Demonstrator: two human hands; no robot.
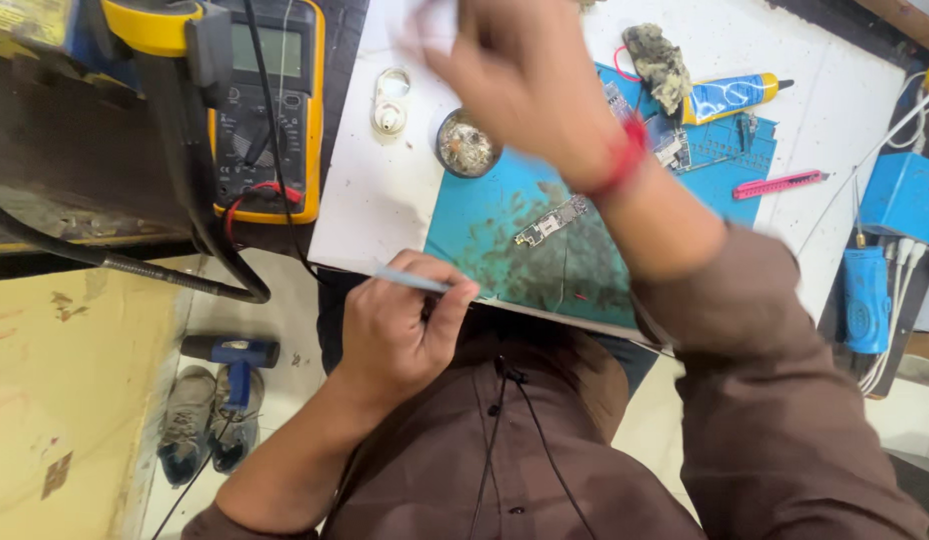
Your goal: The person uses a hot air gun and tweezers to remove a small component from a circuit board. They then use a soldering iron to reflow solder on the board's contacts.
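Your hands, nearest first: your left hand (397, 325) is closed round a thin grey tool (410, 279), its tip pointing left at the near edge of the worktop (380, 215); your right hand (520, 75) is raised over the far part of the blue mat (485, 215), blurred, and whether it is open or gripping anything cannot be told; a red band (625, 160) circles its wrist.

Below, off the worktop: a pair of shoes (207, 415) and a blue handheld tool (235, 358) on the floor.

On the mat, between your hands: a small narrow circuit board (552, 220), lying free, touched by neither hand; the mat is stained dark around it.

Further on: a round tin (467, 145) at the mat's far left corner; a small white holder (390, 102) just beside it; a second circuit board (673, 148) near your right wrist.

At the left: a yellow multimeter (270, 110) with a black lead across it.

Farthest: a grey crumpled lump (657, 60); a blue and yellow tube (730, 95); a pink craft knife (778, 184); a blue box (905, 195) at the right edge.
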